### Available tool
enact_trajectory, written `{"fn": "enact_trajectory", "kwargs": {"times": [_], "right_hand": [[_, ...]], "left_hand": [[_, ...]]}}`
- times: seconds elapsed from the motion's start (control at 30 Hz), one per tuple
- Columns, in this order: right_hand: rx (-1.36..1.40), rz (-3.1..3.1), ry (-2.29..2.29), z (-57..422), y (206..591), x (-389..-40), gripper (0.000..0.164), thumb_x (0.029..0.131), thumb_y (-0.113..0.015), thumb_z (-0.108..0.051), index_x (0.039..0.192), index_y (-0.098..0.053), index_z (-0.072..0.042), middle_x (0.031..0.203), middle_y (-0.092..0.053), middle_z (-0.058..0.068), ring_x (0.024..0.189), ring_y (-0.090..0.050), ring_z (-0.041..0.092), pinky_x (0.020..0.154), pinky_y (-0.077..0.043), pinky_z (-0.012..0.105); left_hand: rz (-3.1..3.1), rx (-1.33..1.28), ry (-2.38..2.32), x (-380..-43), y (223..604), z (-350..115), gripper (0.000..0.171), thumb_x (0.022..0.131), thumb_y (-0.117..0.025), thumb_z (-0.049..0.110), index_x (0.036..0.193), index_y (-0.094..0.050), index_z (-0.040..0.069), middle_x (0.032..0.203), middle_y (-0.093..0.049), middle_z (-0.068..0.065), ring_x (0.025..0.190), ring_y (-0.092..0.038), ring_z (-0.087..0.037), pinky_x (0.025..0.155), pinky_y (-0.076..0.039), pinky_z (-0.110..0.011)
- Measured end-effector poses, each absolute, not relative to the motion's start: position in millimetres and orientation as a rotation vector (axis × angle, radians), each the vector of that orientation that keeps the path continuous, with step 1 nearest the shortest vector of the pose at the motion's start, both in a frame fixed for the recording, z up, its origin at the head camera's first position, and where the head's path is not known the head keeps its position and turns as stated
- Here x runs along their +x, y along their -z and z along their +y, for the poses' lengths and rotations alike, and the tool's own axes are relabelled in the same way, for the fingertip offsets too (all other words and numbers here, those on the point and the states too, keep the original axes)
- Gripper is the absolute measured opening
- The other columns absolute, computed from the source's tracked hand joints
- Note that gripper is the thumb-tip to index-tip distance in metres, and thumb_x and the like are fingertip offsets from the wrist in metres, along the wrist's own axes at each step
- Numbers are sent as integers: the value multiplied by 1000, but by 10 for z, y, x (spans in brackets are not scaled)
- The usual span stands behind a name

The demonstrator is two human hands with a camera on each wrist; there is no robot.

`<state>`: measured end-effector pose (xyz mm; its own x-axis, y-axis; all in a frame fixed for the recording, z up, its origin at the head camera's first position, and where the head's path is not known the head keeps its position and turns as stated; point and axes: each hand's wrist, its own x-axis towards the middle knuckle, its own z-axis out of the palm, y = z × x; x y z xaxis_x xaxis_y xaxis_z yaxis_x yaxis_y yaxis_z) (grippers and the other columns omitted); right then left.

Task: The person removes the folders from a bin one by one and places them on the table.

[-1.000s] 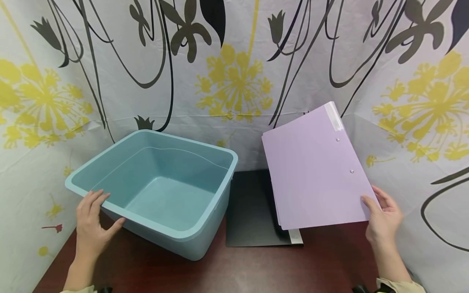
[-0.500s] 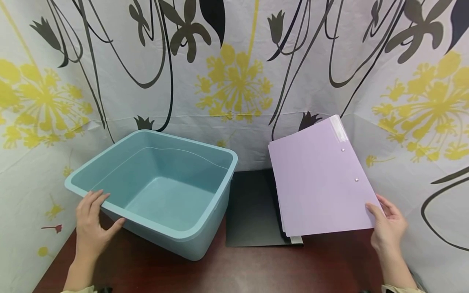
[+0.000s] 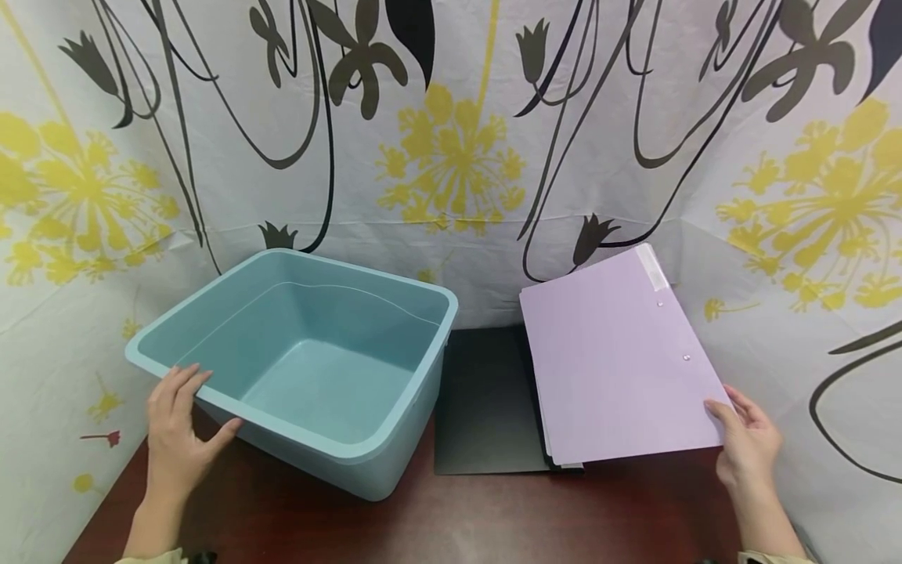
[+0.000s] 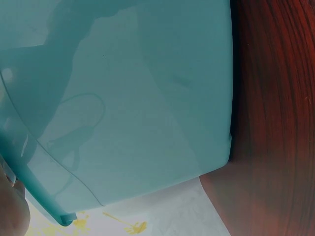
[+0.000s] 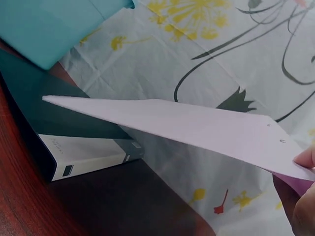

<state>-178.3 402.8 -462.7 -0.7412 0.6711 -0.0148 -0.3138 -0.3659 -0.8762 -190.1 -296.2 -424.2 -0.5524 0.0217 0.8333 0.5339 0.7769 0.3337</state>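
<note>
In the head view my left hand [image 3: 176,439] holds the near left rim of a blue-green plastic tub [image 3: 402,439], fingers over the rim and thumb on the outside. In the left wrist view the tub's wall [image 4: 147,108] fills most of the picture, and only a bit of the hand shows at the left edge. My right hand [image 3: 750,439] pinches the lower right corner of a lavender file folder [image 3: 620,368], thumb on its face. Tilted, the folder overlaps a black binder [image 3: 486,399] that lies on the table. The right wrist view shows the binder's white spine label [image 5: 88,152].
The dark red-brown wooden table [image 3: 486,517] lies under everything. A white fabric backdrop [image 3: 451,258] with yellow and grey flowers hangs close behind and along both sides. The tub stands just left of the black binder.
My right hand has brought the lavender folder down and slightly to the right, lower over the black binder, uncovering more backdrop. The left hand and the tub have stayed put.
</note>
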Motion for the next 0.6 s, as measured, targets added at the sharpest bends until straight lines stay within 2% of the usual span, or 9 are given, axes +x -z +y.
{"fn": "enact_trajectory", "kwargs": {"times": [0.1,0.2,0.6], "right_hand": [[-636,-1194,-2175,3867,4418,-1702,36,72,-61,18,82,-72,-14,72,-67,-4,60,-63,5,48,-49,19],[-706,-1182,-2187,3825,4353,-1669,37,74,-59,18,79,-72,-16,69,-67,-6,58,-62,4,47,-49,18],[-743,-1264,-2196,3961,4469,-1637,34,75,-62,13,74,-72,-19,68,-66,-9,60,-60,1,49,-48,16]], "left_hand": [[-2072,-415,711,-1903,4239,-2962,92,73,-52,70,116,-49,-11,123,-43,-30,122,-28,-49,106,-12,-52],[-2054,-422,710,-1911,4238,-2956,91,72,-53,70,115,-51,-10,122,-44,-30,122,-29,-48,106,-13,-52],[-2059,-416,722,-1900,4239,-2954,92,72,-53,71,116,-51,-10,122,-44,-30,124,-28,-46,106,-13,-51]]}}
